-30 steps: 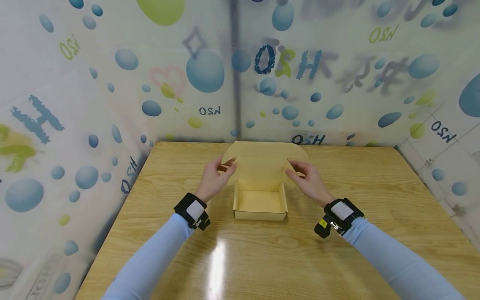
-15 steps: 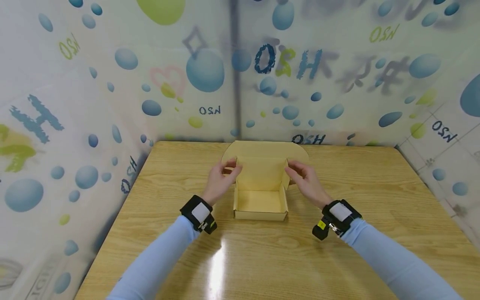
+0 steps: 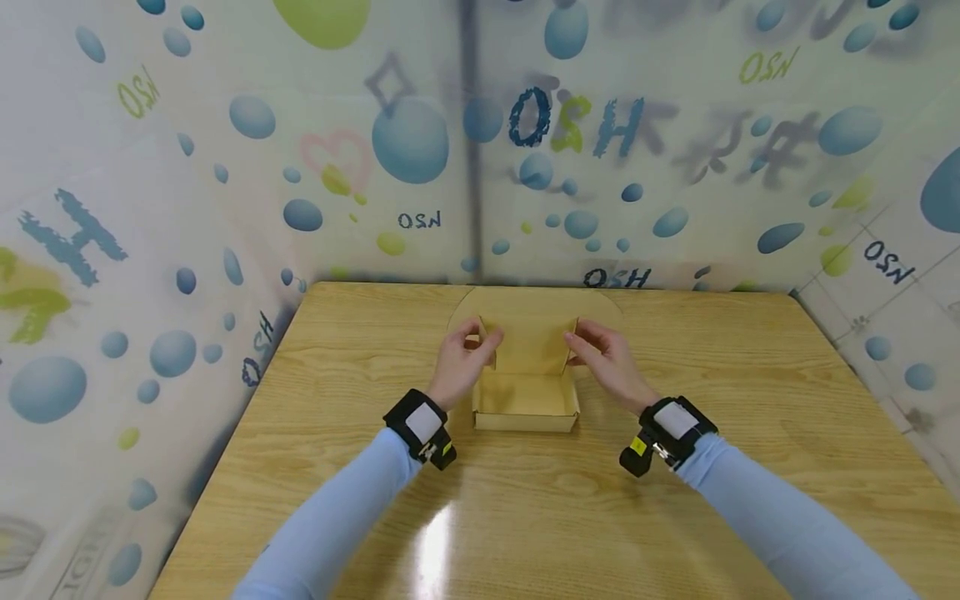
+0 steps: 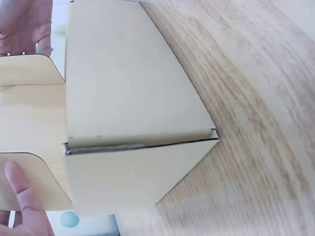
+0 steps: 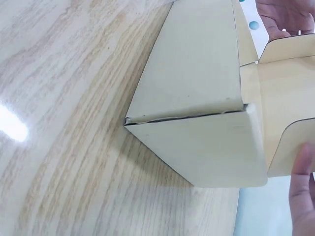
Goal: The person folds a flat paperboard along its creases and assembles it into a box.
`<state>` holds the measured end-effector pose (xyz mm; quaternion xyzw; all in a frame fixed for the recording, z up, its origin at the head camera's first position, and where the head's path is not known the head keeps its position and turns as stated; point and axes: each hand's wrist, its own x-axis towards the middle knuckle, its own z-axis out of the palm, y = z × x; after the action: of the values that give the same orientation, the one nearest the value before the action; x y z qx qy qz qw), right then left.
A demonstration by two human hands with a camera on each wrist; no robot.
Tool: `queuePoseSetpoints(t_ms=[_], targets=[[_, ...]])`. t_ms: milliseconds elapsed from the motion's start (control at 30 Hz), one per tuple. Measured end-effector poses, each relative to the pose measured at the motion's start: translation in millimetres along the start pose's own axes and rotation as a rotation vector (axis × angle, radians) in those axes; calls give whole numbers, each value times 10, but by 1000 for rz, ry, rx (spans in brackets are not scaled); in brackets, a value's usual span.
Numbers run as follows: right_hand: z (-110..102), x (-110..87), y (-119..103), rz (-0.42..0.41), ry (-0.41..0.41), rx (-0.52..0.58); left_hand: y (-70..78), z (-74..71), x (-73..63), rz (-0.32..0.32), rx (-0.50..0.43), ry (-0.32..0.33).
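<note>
A small tan cardboard box [image 3: 525, 422] sits on the table, its lid [image 3: 534, 346] raised at the back. The left hand [image 3: 463, 360] pinches the lid's left side flap [image 4: 42, 184], with the thumb on its inner face. Opposite it, the right hand [image 3: 609, 360] holds the right side flap [image 5: 288, 147] between thumb and fingers. Both flaps stand folded inward from the lid panel. A wide rounded front flap [image 3: 536, 298] spreads beyond the lid's far edge. Nothing lies on the visible part of the box's floor [image 3: 525, 392].
The box rests on a wooden table [image 3: 360, 358] with a bright glare near its front. A patterned curtain [image 3: 337, 125] with blue and green spots hangs behind and along the sides. Each wrist carries a black strapped camera.
Both hands have come closer together, the left moving farther, and the lid's side flaps have turned inward. The lid now leans forward more, and the box has shifted slightly back and right.
</note>
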<state>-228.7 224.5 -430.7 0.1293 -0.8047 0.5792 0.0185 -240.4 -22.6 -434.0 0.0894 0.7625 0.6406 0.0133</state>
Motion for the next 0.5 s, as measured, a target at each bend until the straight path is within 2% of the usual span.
queuePoseSetpoints(t_ms=[67,200,233,300,500], targets=[[-19,13,9,-1,6,-11,116,-22,-35,-8,18,-21],[-52,46,14,2,14,-44,122,-36,15,-14,24,-39],[-58,53,15,2,15,-51,118,-39,23,-15,25,-39],[-70,58,14,4,9,-65,0,-35,97,-22,32,-40],[-115,26,30,11,-20,-106,-16,-95,98,-33,78,-78]])
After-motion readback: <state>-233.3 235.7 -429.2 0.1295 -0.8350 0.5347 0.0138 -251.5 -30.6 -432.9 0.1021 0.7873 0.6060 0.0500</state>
